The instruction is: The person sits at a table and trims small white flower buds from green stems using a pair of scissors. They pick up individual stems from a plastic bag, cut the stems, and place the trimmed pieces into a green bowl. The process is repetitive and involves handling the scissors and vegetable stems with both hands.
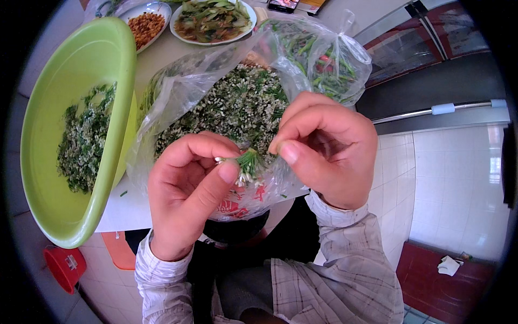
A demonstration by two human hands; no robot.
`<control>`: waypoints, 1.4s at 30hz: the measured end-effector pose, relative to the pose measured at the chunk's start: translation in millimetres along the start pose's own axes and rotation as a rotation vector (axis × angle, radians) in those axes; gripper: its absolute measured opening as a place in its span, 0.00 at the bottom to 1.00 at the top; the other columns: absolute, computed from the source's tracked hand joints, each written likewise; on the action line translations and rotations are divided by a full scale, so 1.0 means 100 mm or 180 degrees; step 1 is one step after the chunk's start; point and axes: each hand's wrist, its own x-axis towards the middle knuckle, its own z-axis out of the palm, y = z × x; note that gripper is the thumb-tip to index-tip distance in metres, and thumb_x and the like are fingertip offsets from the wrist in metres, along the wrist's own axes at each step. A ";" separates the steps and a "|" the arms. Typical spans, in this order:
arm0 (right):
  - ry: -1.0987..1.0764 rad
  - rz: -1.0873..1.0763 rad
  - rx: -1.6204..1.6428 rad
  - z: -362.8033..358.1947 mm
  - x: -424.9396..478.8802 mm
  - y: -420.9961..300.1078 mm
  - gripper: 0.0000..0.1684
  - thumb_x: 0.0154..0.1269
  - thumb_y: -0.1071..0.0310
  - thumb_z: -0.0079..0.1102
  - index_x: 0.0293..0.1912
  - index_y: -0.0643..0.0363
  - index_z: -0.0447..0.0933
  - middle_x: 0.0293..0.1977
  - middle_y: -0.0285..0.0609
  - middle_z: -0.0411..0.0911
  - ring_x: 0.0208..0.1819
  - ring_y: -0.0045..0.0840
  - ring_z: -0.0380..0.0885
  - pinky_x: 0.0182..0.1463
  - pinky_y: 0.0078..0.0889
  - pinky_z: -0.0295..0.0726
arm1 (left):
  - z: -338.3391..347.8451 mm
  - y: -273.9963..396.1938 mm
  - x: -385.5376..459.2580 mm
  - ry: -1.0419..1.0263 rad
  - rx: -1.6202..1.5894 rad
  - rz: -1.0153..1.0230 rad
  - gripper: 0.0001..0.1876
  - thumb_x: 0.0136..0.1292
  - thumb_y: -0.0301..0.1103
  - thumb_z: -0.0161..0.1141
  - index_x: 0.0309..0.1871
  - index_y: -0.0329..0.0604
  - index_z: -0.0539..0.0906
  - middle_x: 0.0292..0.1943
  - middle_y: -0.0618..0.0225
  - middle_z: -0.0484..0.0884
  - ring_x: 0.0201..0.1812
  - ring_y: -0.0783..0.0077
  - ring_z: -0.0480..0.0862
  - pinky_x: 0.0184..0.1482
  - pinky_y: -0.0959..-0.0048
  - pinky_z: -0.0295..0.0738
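Note:
My left hand [182, 194] pinches a small garlic chive flower head [250, 162] between thumb and forefinger, its green stalks and white buds fanning out. Just to its right, the thumb and forefinger of my right hand [332, 150] come together, apart from the flower head; whether something tiny sits between them is too small to tell. Both hands are over a clear plastic bag [174, 95] with red print, lying open. Inside it is a large heap of white-budded chive flowers [238, 101]. A lime-green basin [44, 133] on the left contains a smaller heap of flowers [87, 141].
Behind the bag lies a knotted plastic bag of green and red chillies [323, 60]. Plates of cooked greens [212, 20] and reddish crumbly food [145, 28] stand farther back, near a phone [283, 5]. A red bucket [66, 267] is on the floor at left.

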 end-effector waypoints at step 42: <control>-0.2628 -0.0742 0.0220 -0.13 -0.13 -0.18 0.09 0.62 0.72 0.61 0.43 0.59 0.80 0.39 0.41 0.81 0.35 0.35 0.81 0.36 0.34 0.80 | -0.15 0.22 -0.02 -0.0706 -0.2731 -0.0382 0.11 0.73 0.37 0.49 0.43 0.36 0.71 0.30 0.57 0.75 0.23 0.67 0.77 0.23 0.71 0.75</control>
